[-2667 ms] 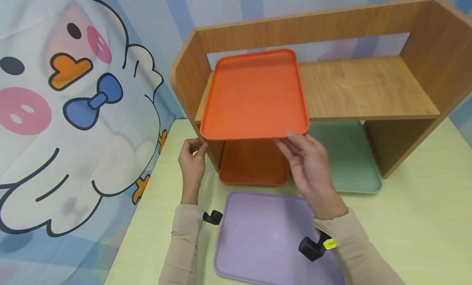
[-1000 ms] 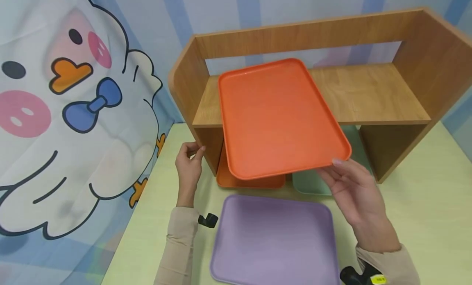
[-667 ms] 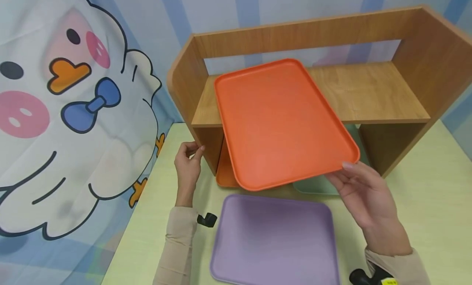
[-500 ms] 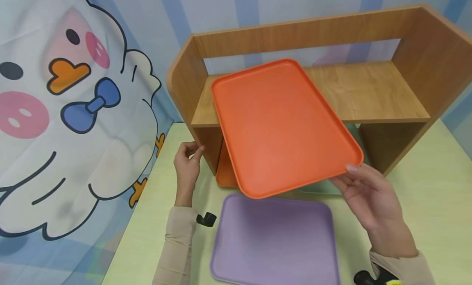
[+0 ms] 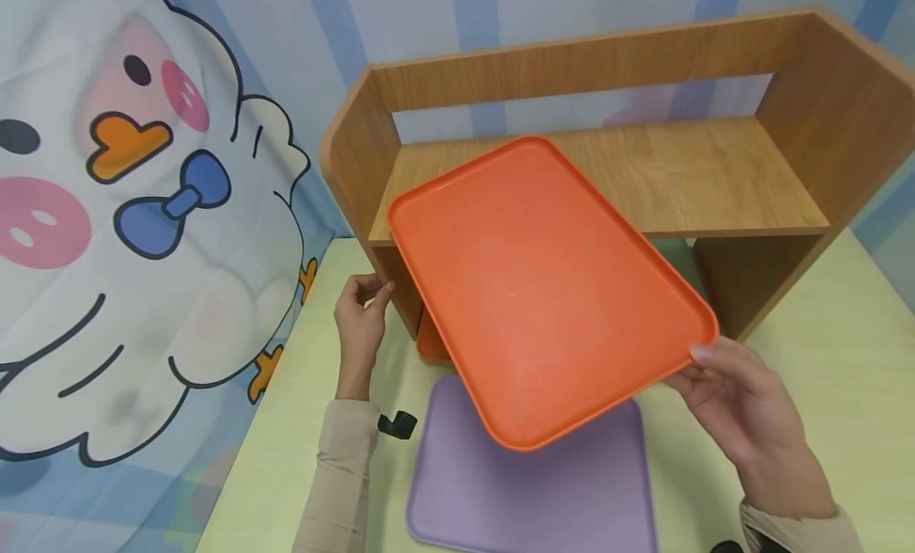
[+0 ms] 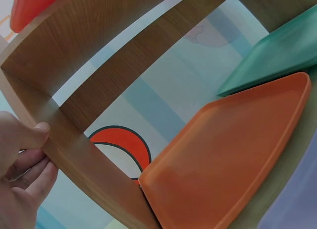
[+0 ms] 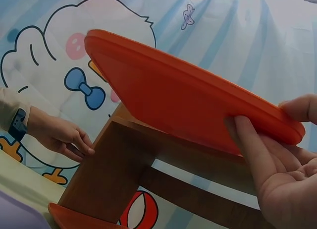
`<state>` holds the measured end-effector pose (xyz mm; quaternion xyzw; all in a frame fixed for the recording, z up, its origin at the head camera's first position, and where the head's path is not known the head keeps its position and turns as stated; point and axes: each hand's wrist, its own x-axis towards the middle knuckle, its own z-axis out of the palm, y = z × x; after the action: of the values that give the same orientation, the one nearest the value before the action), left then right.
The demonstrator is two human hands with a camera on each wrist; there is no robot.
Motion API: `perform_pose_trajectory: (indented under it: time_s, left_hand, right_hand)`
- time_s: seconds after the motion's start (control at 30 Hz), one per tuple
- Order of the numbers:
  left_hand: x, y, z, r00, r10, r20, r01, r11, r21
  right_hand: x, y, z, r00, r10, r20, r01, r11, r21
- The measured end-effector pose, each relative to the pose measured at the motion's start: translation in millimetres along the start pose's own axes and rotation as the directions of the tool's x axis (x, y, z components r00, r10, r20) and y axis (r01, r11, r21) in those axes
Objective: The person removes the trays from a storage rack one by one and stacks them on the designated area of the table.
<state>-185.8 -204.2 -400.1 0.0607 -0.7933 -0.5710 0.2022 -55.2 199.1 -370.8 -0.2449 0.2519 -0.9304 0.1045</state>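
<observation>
My right hand (image 5: 758, 418) holds an orange tray (image 5: 550, 291) by its near right corner, thumb on top and fingers underneath. The tray hangs tilted in the air before the wooden shelf unit (image 5: 715, 175), partly over a purple tray (image 5: 529, 497) on the table. In the right wrist view its underside (image 7: 168, 95) shows, lifted above the shelf board. My left hand (image 5: 360, 322) pinches the front edge of the unit's left side panel; the left wrist view shows the thumb and fingers (image 6: 37, 179) on that edge.
Under the shelf board lie a second orange tray (image 6: 223, 149) on the left and a green tray (image 6: 277, 60) beside it. The pale yellow table (image 5: 829, 362) extends right of the unit. A curtain with a cartoon bird (image 5: 143, 299) hangs at the left.
The orange tray has come off the upper shelf area toward the person, moving down and right with the right hand and turning clockwise. The left hand has stayed at the side panel.
</observation>
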Motion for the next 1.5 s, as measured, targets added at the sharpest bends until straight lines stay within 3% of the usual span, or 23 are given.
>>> perform_pose_trajectory:
  time_s: [0.2,0.4,0.7,0.8,0.87,0.97,1.1,1.2,1.33,1.5]
  left_hand:
    - [0.3,-1.2,-1.5,1.000,-0.002,0.010,0.002,1.000,-0.003]
    - [-0.6,4.5,-3.0,1.000,-0.011,0.018,0.011,1.000,-0.005]
    - [-0.9,-0.9,-4.7,1.000,0.025,0.002,-0.025,0.999,0.031]
    - [-3.3,3.2,-6.8,0.998,0.060,0.018,-0.061,0.998,0.025]
    - [-5.4,7.9,-9.0,0.996,0.077,0.042,-0.076,0.997,-0.025]
    - [-9.4,19.6,-11.3,0.997,0.059,0.055,-0.054,0.995,-0.089]
    - [-11.4,26.9,-10.0,0.999,0.013,0.032,-0.012,0.999,-0.043]
    - [-5.9,15.3,-7.9,0.999,-0.001,0.034,0.001,1.000,-0.020]
    - [3.6,-2.5,-5.7,0.996,-0.065,0.067,0.068,0.997,-0.037]
    - [8.5,-9.1,-5.0,0.994,-0.075,0.075,0.077,0.997,-0.026]
  right_hand:
    - [-8.9,-2.7,-7.6,0.999,0.038,0.022,-0.039,0.998,0.046]
    - [-14.9,-4.2,-14.8,0.998,0.060,0.032,-0.060,0.998,0.019]
    - [-23.7,-2.9,-23.1,0.992,0.077,0.100,-0.078,0.997,0.008]
    - [-25.8,-3.0,-24.5,0.989,0.089,0.121,-0.088,0.996,-0.012]
    - [-26.9,-3.3,-25.6,0.986,0.101,0.131,-0.099,0.995,-0.022]
    - [-28.9,-4.1,-26.7,0.982,0.129,0.138,-0.128,0.992,-0.020]
    - [-32.2,-5.1,-28.6,0.978,0.144,0.153,-0.145,0.989,-0.007]
    - [-34.0,-5.6,-31.3,0.975,0.139,0.175,-0.141,0.990,-0.002]
    - [-36.0,-6.7,-34.3,0.970,0.142,0.195,-0.148,0.989,0.015]
    - [-38.3,-7.0,-37.2,0.967,0.144,0.209,-0.149,0.989,0.009]
